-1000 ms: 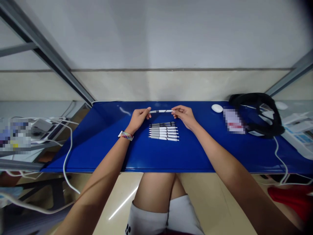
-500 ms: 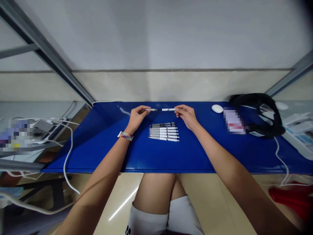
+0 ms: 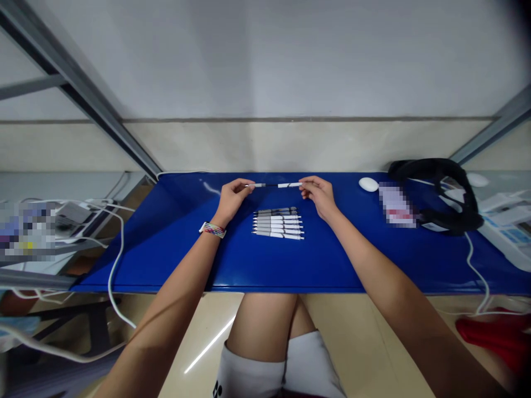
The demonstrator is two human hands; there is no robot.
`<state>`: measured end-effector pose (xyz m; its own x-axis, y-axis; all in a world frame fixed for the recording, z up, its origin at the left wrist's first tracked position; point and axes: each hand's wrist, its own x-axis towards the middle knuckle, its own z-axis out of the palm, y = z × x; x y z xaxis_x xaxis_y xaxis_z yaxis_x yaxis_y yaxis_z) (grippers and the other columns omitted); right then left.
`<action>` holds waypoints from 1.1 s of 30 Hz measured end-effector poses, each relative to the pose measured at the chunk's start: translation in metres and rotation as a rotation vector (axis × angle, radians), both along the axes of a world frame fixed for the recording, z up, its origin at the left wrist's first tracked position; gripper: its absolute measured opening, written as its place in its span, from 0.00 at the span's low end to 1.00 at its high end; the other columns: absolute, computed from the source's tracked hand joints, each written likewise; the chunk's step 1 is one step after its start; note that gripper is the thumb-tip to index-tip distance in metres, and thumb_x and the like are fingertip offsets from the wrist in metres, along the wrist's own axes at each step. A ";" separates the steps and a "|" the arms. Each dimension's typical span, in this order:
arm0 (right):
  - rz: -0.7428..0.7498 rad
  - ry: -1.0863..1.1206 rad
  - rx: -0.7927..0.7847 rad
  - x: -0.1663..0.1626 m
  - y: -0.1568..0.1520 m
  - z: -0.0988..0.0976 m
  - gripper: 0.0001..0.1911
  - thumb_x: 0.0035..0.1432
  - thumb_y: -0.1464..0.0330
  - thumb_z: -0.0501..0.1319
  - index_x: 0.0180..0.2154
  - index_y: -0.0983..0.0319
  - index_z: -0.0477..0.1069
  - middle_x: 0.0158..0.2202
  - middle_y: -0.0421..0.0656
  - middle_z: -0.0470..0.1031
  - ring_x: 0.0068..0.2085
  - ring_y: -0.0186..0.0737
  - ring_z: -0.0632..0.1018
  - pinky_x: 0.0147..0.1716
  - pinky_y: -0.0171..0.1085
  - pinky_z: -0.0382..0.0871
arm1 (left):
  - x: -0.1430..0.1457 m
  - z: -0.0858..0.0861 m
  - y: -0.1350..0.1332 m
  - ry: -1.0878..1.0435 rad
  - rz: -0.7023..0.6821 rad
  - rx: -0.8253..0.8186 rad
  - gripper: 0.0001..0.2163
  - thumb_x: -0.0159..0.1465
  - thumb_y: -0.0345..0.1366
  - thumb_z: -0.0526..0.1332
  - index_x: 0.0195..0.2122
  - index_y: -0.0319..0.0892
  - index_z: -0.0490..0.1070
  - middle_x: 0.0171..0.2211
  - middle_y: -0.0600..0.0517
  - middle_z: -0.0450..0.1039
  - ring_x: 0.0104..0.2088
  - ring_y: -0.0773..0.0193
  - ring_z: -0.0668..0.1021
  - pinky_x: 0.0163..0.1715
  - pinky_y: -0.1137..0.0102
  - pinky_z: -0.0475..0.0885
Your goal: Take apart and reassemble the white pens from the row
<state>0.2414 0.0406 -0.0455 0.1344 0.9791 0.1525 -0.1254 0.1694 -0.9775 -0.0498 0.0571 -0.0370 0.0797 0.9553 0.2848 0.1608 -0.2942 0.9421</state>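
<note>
Near the back edge of the blue table, my left hand (image 3: 234,194) pinches the tip end of a pen's grey front part (image 3: 259,185). My right hand (image 3: 318,193) grips the end of the white pen barrel (image 3: 289,185). A thin dark section, which looks like the refill (image 3: 271,185), spans the space between the two parts. Closer to me, several pens (image 3: 277,224) lie side by side in a stack of rows, tips to the left. Most have white barrels and grey grips; the farthest looks darker.
On the right of the blue table (image 3: 257,265) lie a white oval object (image 3: 368,184), a blurred-out packet (image 3: 397,204) and a black strap-like headset (image 3: 452,221). A white cable (image 3: 116,265) hangs over the left side. Metal posts (image 3: 103,127) rise at both sides.
My right hand has shifted slightly right with the white barrel. The dark section between the pen parts is longer now. My left hand and the row of pens have stayed put.
</note>
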 end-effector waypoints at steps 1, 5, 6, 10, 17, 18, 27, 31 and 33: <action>-0.012 0.002 -0.002 0.001 0.001 -0.001 0.10 0.50 0.63 0.72 0.36 0.58 0.81 0.30 0.41 0.79 0.29 0.37 0.76 0.28 0.37 0.70 | 0.000 0.000 0.000 -0.003 0.000 0.001 0.15 0.60 0.47 0.73 0.41 0.41 0.83 0.32 0.49 0.80 0.33 0.61 0.78 0.38 0.66 0.72; -0.047 0.014 -0.001 0.005 0.004 -0.004 0.09 0.50 0.65 0.70 0.36 0.58 0.81 0.29 0.41 0.79 0.28 0.36 0.76 0.28 0.36 0.70 | -0.001 0.000 0.001 -0.013 0.003 -0.001 0.14 0.60 0.46 0.72 0.40 0.41 0.83 0.31 0.50 0.79 0.33 0.62 0.77 0.37 0.66 0.71; -0.055 0.015 0.003 0.006 0.004 -0.005 0.09 0.50 0.65 0.69 0.36 0.58 0.81 0.29 0.41 0.78 0.28 0.36 0.75 0.28 0.36 0.70 | -0.001 0.000 0.001 -0.012 0.003 0.000 0.13 0.61 0.46 0.72 0.39 0.41 0.83 0.31 0.50 0.79 0.33 0.62 0.77 0.37 0.67 0.71; -0.099 0.016 -0.002 0.007 0.005 -0.006 0.09 0.50 0.64 0.69 0.35 0.58 0.80 0.29 0.40 0.77 0.28 0.35 0.75 0.27 0.36 0.69 | -0.002 -0.001 0.002 -0.008 0.005 0.002 0.13 0.61 0.46 0.71 0.38 0.41 0.82 0.31 0.50 0.79 0.33 0.62 0.76 0.37 0.66 0.71; -0.126 0.024 -0.020 0.009 0.006 -0.004 0.10 0.49 0.62 0.69 0.34 0.58 0.79 0.28 0.39 0.76 0.26 0.35 0.74 0.27 0.36 0.68 | -0.004 -0.003 0.004 -0.005 0.012 0.003 0.13 0.61 0.47 0.71 0.37 0.41 0.82 0.31 0.50 0.78 0.32 0.62 0.76 0.37 0.66 0.72; -0.125 0.019 -0.019 0.010 0.006 -0.004 0.10 0.49 0.61 0.69 0.34 0.58 0.79 0.28 0.39 0.76 0.26 0.35 0.74 0.27 0.37 0.68 | -0.004 -0.003 0.004 -0.004 0.013 0.005 0.13 0.60 0.46 0.71 0.37 0.42 0.82 0.30 0.50 0.78 0.32 0.62 0.76 0.37 0.66 0.72; -0.143 0.047 -0.008 0.010 0.006 -0.005 0.08 0.49 0.64 0.69 0.33 0.59 0.80 0.26 0.39 0.76 0.26 0.34 0.74 0.26 0.36 0.68 | -0.005 -0.007 0.006 -0.001 0.007 0.025 0.12 0.61 0.44 0.71 0.40 0.42 0.83 0.31 0.51 0.79 0.32 0.63 0.76 0.36 0.67 0.71; -0.148 0.057 0.003 0.010 0.007 -0.006 0.07 0.49 0.65 0.69 0.33 0.59 0.80 0.26 0.39 0.77 0.25 0.34 0.74 0.25 0.35 0.67 | -0.005 -0.008 0.007 0.004 0.011 0.022 0.12 0.61 0.44 0.72 0.41 0.42 0.83 0.31 0.50 0.79 0.31 0.63 0.76 0.36 0.67 0.70; -0.148 0.059 0.000 0.010 0.008 -0.006 0.07 0.49 0.66 0.69 0.33 0.59 0.80 0.25 0.39 0.77 0.25 0.34 0.74 0.25 0.35 0.67 | -0.005 -0.007 0.006 0.001 0.012 0.020 0.12 0.60 0.44 0.72 0.40 0.42 0.84 0.31 0.50 0.80 0.32 0.63 0.77 0.35 0.67 0.70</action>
<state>0.2516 0.0486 -0.0513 0.2859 0.9479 0.1402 -0.1567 0.1906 -0.9691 -0.0546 0.0635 -0.0443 0.0682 0.9502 0.3040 0.1651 -0.3112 0.9359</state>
